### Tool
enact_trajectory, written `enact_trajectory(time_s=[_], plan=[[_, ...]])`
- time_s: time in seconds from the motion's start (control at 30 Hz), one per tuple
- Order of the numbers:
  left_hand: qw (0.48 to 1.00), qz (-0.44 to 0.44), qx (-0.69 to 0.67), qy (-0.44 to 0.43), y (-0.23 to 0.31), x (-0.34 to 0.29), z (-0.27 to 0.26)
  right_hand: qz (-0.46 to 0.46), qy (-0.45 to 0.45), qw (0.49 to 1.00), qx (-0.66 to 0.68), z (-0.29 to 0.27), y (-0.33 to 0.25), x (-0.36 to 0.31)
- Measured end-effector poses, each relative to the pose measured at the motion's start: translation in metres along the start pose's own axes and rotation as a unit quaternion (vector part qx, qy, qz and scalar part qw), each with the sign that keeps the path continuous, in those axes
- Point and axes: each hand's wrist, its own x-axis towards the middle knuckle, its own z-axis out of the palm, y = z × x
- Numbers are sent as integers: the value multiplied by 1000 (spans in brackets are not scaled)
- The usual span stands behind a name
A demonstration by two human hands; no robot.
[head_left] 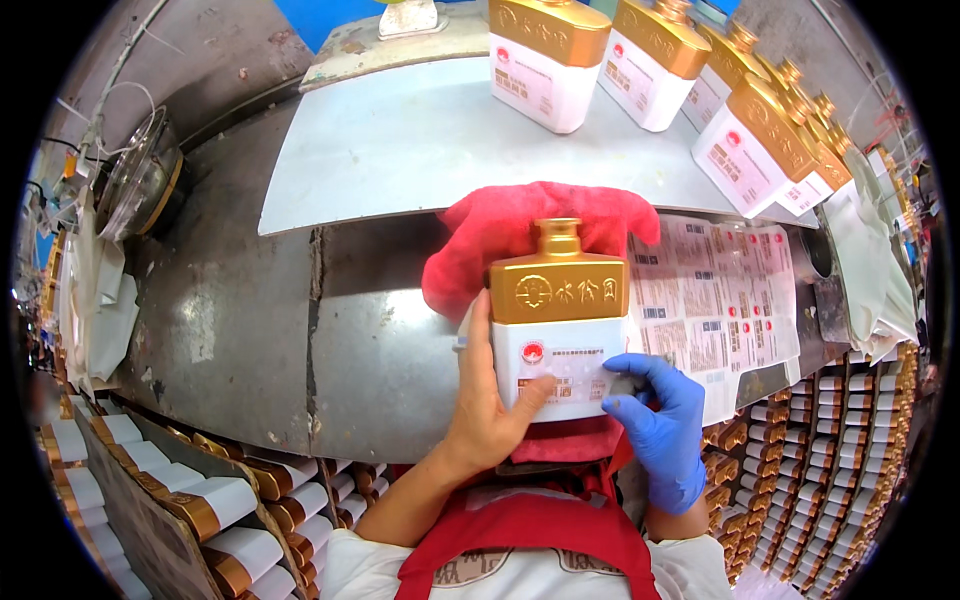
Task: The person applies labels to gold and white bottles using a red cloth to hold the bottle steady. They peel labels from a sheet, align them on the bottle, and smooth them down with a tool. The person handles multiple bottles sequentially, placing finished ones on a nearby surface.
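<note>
A flat-sided bottle (pixel 561 345), gold on its neck and shoulders and white below, stands upright in front of me with its printed front toward me. My bare left hand (pixel 492 412) grips it along its left side, thumb across the lower front. My right hand (pixel 665 425), in a blue glove, is at the bottle's lower right edge, index finger and thumb touching the printed area. Something small and dark grey shows between those fingers, too covered to make out. Behind and under the bottle lies a red cloth (pixel 480 240).
Printed label sheets (pixel 710 300) lie right of the bottle on the metal table (pixel 210 330). Several similar bottles (pixel 550 65) stand on a raised grey board (pixel 400 140) at the back. Racked bottles (pixel 225 500) fill both lower sides. A round metal vessel (pixel 150 180) is at far left.
</note>
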Motion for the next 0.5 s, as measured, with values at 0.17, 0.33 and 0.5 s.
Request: enact_trajectory(time_s=[0.17,0.33,0.5], plan=[[993,-24,-115,-7,5,14,-11,34,70,997,-19,6,-2,10],[996,-20,-63,-65,17,16,-11,21,13,999,-32,10,-7,23],[994,-29,-97,-51,21,18,-1,64,-16,996,-53,8,-7,23]])
